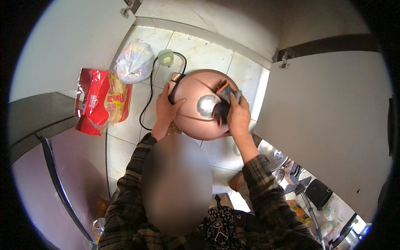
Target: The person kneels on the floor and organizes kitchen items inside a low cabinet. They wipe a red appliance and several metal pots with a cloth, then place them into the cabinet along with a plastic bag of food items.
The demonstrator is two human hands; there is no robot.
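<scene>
A rounded rose-pink electric cooker point(189, 106) with a silver disc on its lid stands on the tiled floor before me. My left hand point(167, 107) grips its left side, thumb spread on the lid and fingers by the rim. In my right hand point(239, 114) is a bunched grey and black cloth point(224, 90) with orange edging, pressed on the right part of the lid. Part of the lid is hidden under the cloth and hand. A black power cord point(151, 90) loops on the left side of the cooker.
Left of the cooker lie a red noodle packet point(95, 101), a tied white plastic bag point(135, 62) and a small green cup point(166, 57). Open cabinet doors flank the space, the right door point(325, 118) close to my arm. A metal pole point(309, 206) stands lower right.
</scene>
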